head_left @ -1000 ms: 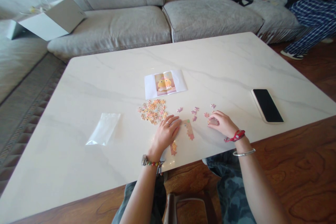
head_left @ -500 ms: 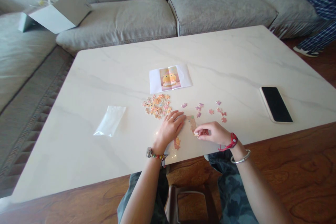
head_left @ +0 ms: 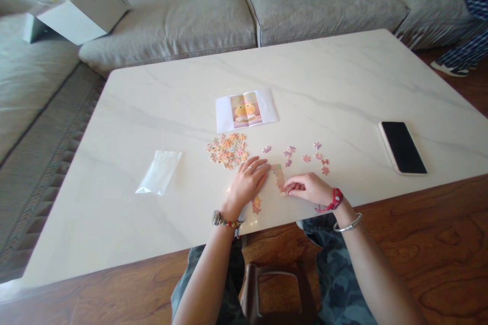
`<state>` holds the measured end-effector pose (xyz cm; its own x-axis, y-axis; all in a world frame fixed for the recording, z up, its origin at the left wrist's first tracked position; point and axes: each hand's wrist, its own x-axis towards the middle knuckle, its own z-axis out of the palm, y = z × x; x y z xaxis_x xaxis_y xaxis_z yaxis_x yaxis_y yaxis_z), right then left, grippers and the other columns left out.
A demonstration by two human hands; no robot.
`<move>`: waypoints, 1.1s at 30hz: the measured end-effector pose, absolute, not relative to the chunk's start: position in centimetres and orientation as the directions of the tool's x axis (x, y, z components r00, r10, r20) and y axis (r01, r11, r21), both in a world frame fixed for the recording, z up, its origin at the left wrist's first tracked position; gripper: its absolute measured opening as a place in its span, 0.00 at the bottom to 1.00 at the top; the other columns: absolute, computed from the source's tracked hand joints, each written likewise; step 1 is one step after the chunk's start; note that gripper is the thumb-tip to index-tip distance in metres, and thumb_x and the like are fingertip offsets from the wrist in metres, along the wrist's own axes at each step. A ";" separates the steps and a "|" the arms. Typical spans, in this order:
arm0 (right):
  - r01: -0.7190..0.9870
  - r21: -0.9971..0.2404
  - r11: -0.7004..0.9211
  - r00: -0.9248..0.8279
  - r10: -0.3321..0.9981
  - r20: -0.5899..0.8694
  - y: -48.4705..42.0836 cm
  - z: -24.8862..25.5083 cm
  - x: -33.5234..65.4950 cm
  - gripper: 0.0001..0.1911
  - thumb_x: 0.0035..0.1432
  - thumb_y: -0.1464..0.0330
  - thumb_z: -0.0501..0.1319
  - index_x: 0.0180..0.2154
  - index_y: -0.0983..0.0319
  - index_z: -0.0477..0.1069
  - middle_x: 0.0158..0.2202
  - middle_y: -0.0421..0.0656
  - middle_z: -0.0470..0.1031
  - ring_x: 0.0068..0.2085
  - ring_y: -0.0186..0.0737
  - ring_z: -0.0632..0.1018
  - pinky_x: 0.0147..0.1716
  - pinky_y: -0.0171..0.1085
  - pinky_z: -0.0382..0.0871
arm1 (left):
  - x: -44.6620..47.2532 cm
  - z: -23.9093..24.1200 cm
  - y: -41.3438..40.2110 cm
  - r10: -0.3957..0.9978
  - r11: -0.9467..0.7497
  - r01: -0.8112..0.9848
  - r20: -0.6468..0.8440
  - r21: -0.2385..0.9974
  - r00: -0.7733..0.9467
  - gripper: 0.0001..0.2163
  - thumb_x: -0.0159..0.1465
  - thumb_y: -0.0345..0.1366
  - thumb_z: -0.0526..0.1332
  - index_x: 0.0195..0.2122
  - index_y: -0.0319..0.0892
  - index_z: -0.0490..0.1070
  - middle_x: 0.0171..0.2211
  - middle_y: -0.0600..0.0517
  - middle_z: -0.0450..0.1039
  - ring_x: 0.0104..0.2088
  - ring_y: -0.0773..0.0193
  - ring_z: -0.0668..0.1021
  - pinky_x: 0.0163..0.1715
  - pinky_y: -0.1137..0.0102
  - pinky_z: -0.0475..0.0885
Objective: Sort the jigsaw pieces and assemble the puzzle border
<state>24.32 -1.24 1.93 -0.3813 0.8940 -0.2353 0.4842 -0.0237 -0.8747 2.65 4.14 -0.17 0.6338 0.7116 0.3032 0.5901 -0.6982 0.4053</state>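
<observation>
My right hand (head_left: 309, 188) pinches a small puzzle piece (head_left: 285, 193) at the lower end of a joined strip of puzzle pieces (head_left: 278, 176). Flat on the table, my left hand (head_left: 249, 180) has its fingers stretched out, their tips just left of that strip. A second joined section (head_left: 256, 205), orange and reddish, lies partly under the left hand. Beyond the left fingers is a pile of loose puzzle pieces (head_left: 227, 150). Several pink and purple pieces (head_left: 306, 158) are scattered past the right hand.
A creased picture sheet (head_left: 224, 113) lies behind the pile on the marble-patterned table (head_left: 163, 96). To the left is a clear plastic bag (head_left: 159, 172); at right, a phone (head_left: 403, 147). A grey sofa (head_left: 183, 23) stands behind, and a person's legs (head_left: 473, 20) show far right.
My right fingers have closed in and flattened over the small piece at the strip's lower end. The left hand stays in place. The view has shifted slightly.
</observation>
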 end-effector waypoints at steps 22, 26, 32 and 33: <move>0.690 -0.687 0.229 -0.368 0.928 -0.060 -2.2 2.0 23.6 0.02 0.47 0.74 0.60 0.26 0.62 0.69 0.26 0.39 0.66 0.23 0.28 0.66 0.24 0.29 0.62 | 2.6 0.2 3.8 0.698 -0.708 0.573 0.286 0.413 0.657 0.12 0.63 0.33 0.52 0.46 0.46 0.66 0.49 0.49 0.66 0.54 0.57 0.63 0.51 0.57 0.64; 0.682 -0.686 0.253 -0.320 0.947 0.031 -1.9 1.9 25.3 0.02 0.49 0.70 0.59 0.27 0.61 0.69 0.26 0.39 0.68 0.23 0.29 0.67 0.25 0.30 0.63 | 2.4 -0.1 4.0 0.704 -0.705 0.575 0.305 0.416 0.642 0.11 0.63 0.33 0.52 0.46 0.46 0.67 0.48 0.49 0.67 0.54 0.57 0.63 0.50 0.57 0.65; 0.808 -0.568 0.153 -0.072 0.984 0.162 -0.5 1.4 29.0 0.03 0.49 0.69 0.59 0.27 0.61 0.70 0.27 0.42 0.70 0.26 0.34 0.70 0.27 0.33 0.65 | 2.3 -0.3 4.2 0.711 -0.699 0.582 0.321 0.415 0.625 0.11 0.63 0.33 0.51 0.45 0.46 0.67 0.48 0.49 0.67 0.54 0.56 0.64 0.50 0.56 0.66; 0.810 -0.569 0.146 -0.066 0.985 0.159 -0.3 1.3 29.1 0.03 0.49 0.68 0.59 0.27 0.61 0.70 0.27 0.42 0.71 0.26 0.34 0.71 0.27 0.34 0.66 | 2.3 -0.3 4.2 0.711 -0.700 0.584 0.324 0.412 0.624 0.11 0.63 0.33 0.51 0.45 0.46 0.67 0.48 0.49 0.67 0.54 0.56 0.64 0.49 0.56 0.66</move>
<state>29.11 -0.29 1.35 -0.0659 0.9851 0.1588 0.8095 0.1459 -0.5687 2.27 4.18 -0.26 0.6235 0.7114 0.3242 0.5841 -0.6996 0.4116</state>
